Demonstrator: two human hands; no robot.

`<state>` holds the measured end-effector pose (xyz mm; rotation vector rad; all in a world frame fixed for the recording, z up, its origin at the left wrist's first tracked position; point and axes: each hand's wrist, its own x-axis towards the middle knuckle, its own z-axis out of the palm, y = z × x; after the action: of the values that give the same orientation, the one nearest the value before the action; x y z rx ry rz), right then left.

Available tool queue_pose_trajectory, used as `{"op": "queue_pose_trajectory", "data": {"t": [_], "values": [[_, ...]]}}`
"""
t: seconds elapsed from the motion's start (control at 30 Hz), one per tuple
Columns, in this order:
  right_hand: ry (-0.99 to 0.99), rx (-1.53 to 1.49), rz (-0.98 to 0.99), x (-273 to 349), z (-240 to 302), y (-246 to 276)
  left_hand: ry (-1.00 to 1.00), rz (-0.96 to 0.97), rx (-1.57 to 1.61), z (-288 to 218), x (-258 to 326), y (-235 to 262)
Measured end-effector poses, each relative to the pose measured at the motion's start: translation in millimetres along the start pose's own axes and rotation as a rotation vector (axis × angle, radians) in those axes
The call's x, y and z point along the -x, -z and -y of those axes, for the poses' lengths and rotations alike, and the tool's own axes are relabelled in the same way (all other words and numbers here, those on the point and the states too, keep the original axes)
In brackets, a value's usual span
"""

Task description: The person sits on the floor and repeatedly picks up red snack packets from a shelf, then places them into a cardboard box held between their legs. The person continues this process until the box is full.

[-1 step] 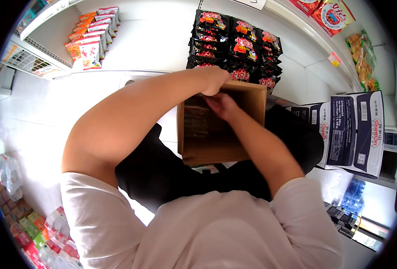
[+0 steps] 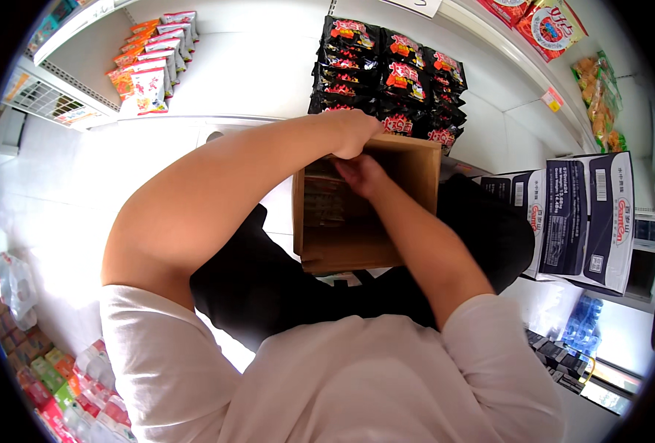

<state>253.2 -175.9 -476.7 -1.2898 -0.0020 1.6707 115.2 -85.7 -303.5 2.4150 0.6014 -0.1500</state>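
Note:
An open cardboard box (image 2: 408, 196) stands between my knees. My left hand (image 2: 358, 133) is curled over the far rim of the box, with its fingertips hidden. Just below it, inside the box near the far left corner, my right hand (image 2: 363, 177) has its fingers bent together; what they hold, if anything, is hidden. Along the box's left wall lie several flat packages (image 2: 323, 199), dim in the shade. Beyond the box, black snack bags (image 2: 403, 80) stand stacked in rows on a white shelf (image 2: 261, 70).
Orange and white snack bags (image 2: 154, 70) line the shelf's left end. At right, dark blue and white cartons (image 2: 589, 218) are stacked beside my knee. Red packs (image 2: 549, 29) and bagged snacks (image 2: 599, 100) sit on the right shelf. Bottled drinks (image 2: 83, 399) stand at lower left.
My right forearm and elbow have shifted slightly to the left, and my right hand has moved a little within the box. My left hand stays on the rim.

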Motion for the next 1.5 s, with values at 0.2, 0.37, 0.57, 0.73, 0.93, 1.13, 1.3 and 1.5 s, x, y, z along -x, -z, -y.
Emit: {"op": "queue_pose_trajectory", "data": {"t": [0.2, 0.37, 0.57, 0.73, 0.93, 1.13, 1.3, 1.5], "values": [[0.043, -0.106, 0.128, -35, -49, -26, 0.020, 0.051, -0.009, -1, 6, 1], [-0.147, -0.062, 0.051, -73, -60, 15, 0.027, 0.062, -0.031, -1, 5, 2], [0.001, 0.254, -0.324, -30, -12, 36, 0.010, 0.019, -0.002, 6, 5, -1], [0.402, 1.015, -0.213, -74, -44, 89, 0.028, -0.006, 0.069, 9, -2, 0], [0.924, 1.442, -0.141, -67, -66, 65, 0.032, -0.018, 0.081, 10, 3, 1], [0.681, 1.358, -0.245, -47, -48, 40, 0.056, -0.086, 0.057, 11, 4, -1], [0.779, 1.101, -0.097, -55, -42, 51, 0.106, -0.055, 0.003, 14, -6, -1], [0.418, 0.890, -0.336, -114, -41, 83, 0.200, 0.002, -0.088, 15, -11, 4]]}}
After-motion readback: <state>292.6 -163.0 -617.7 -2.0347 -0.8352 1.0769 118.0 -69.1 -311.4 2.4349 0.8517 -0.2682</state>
